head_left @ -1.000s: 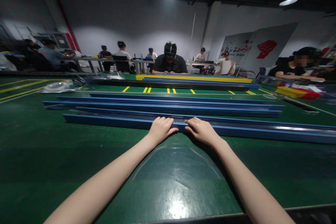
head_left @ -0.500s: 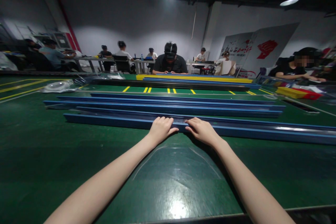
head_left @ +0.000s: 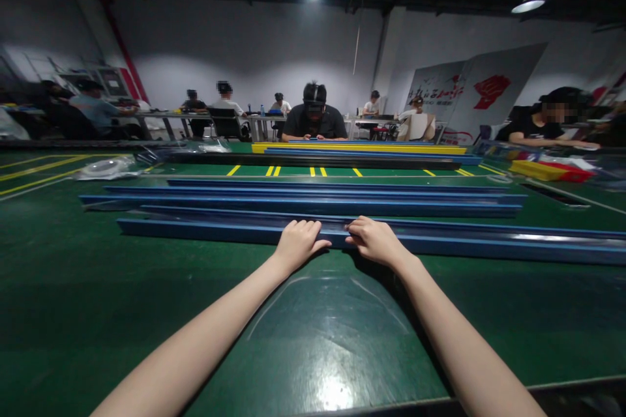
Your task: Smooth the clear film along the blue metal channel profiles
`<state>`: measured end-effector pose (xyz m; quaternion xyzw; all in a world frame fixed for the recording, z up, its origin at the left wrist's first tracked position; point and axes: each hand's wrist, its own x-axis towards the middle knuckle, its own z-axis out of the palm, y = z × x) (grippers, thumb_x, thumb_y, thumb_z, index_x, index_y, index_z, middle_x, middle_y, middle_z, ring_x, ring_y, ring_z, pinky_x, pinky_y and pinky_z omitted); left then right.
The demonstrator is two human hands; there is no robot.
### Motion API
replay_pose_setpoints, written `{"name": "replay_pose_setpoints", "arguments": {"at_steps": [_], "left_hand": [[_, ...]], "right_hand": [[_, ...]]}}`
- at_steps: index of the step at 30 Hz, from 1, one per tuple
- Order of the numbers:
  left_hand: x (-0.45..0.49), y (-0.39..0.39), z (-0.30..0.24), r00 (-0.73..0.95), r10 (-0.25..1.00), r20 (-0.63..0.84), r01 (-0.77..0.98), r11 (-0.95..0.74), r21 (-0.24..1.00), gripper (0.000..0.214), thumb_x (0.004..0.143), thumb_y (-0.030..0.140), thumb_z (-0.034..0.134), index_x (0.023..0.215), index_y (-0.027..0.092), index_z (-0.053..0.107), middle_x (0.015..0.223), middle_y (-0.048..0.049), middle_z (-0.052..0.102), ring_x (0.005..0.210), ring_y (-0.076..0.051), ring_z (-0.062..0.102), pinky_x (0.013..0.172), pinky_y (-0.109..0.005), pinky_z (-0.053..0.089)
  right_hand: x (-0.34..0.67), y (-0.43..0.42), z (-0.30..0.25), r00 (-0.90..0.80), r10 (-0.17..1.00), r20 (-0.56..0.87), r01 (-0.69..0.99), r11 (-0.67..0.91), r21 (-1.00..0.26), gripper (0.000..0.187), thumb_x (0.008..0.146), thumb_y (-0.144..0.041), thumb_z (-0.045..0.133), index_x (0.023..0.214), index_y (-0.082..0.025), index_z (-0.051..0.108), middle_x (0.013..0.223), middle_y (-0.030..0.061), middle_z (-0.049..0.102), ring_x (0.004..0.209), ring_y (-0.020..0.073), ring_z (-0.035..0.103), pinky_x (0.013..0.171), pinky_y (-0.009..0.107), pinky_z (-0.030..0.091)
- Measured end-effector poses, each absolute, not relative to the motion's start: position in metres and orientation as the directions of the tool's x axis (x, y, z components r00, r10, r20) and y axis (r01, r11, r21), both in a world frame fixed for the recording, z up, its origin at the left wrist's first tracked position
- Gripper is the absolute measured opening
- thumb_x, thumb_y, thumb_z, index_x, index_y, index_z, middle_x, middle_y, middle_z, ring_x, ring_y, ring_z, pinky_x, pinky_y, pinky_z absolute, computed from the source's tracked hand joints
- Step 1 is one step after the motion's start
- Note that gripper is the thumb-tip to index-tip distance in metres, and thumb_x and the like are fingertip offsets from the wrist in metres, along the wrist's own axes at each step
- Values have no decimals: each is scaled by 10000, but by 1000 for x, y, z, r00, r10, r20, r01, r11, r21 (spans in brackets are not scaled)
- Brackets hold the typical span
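Note:
A long blue channel (head_left: 205, 232) with raised walls lies across the green table in front of me and runs out of view at the right. My left hand (head_left: 299, 242) is closed over its near wall, fingers hooked inside and thumb along the front face. Just to the right, my right hand (head_left: 374, 240) holds the same wall, its fingers bent over the top edge and its thumb in front. Its fingertips partly hide inside the channel; whether they pinch anything small I cannot tell.
More blue channels (head_left: 303, 201) lie behind, then a black bar (head_left: 313, 160) and a yellow bar (head_left: 357, 147). Clear plastic wrap (head_left: 105, 167) sits at the left; yellow and red trays (head_left: 538, 170) and a dark flat device (head_left: 557, 194) at the right. Several people sit beyond.
The view has shifted slightly. My right hand's fingers have lifted a little and curled over the wall; my left hand keeps its place on the channel.

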<state>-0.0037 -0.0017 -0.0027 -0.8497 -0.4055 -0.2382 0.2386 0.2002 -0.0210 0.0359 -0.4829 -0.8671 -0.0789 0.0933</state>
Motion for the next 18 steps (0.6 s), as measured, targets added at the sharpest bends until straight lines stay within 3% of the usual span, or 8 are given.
{"name": "replay_pose_setpoints", "arguments": {"at_steps": [8, 18], "left_hand": [[-4, -3, -1, 550, 549, 629, 802, -559, -213, 363, 788, 513, 450, 760, 156, 511, 739, -38, 599, 708, -179, 524, 621, -291, 301], [-3, -3, -1, 514, 591, 622, 826, -536, -174, 395, 794, 539, 409, 781, 160, 520, 752, -54, 592, 712, -185, 517, 627, -300, 295]], "right_hand": [[223, -25, 42, -430, 886, 173, 902, 432, 30, 240, 816, -308, 420, 850, -206, 635, 992, 47, 623, 922, 160, 554, 711, 220, 388], [240, -32, 45, -343, 925, 163, 938, 329, 107, 225, 800, -288, 416, 716, -186, 598, 820, 50, 624, 764, 161, 575, 592, 229, 338]]}}
